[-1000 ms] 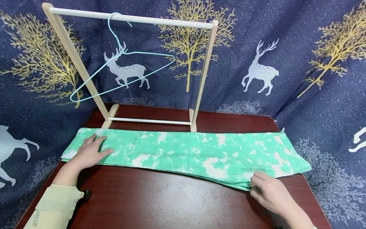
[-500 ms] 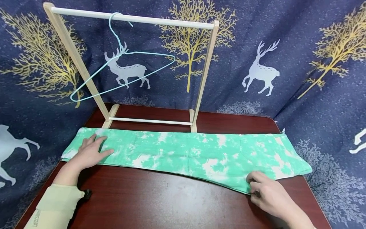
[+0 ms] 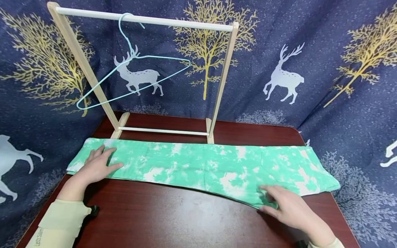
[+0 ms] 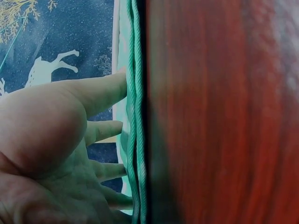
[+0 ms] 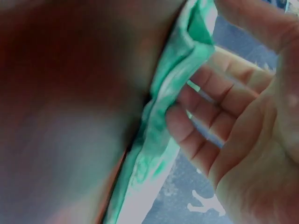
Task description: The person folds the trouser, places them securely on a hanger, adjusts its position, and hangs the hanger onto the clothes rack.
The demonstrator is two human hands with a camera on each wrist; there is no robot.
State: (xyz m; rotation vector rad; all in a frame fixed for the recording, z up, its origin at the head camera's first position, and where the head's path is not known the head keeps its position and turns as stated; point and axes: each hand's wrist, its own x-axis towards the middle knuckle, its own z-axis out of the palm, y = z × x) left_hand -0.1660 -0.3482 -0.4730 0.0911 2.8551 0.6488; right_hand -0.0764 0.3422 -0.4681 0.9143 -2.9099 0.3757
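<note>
A green and white tie-dye cloth (image 3: 186, 163), folded into a long strip, lies across the table. My left hand (image 3: 98, 166) rests spread on its left end; in the left wrist view the fingertips of that hand (image 4: 51, 135) touch the cloth beside its doubled edge (image 4: 135, 102). At the front edge near the right end is my right hand (image 3: 288, 206), thumb and fingers apart and loosely bent. The right wrist view shows the fingers of this hand (image 5: 243, 126) against the layered edge of the cloth (image 5: 161, 121), gripping nothing.
A wooden rack (image 3: 223, 79) stands behind the cloth, with a light blue wire hanger (image 3: 164, 80) on its top rail. The dark red table (image 3: 186, 220) reaches toward the front. A blue curtain (image 3: 254, 69) with deer and trees hangs behind.
My right hand has moved a little left along the front edge, and its curled fingers have loosened and spread from the cloth. The left hand has stayed in place.
</note>
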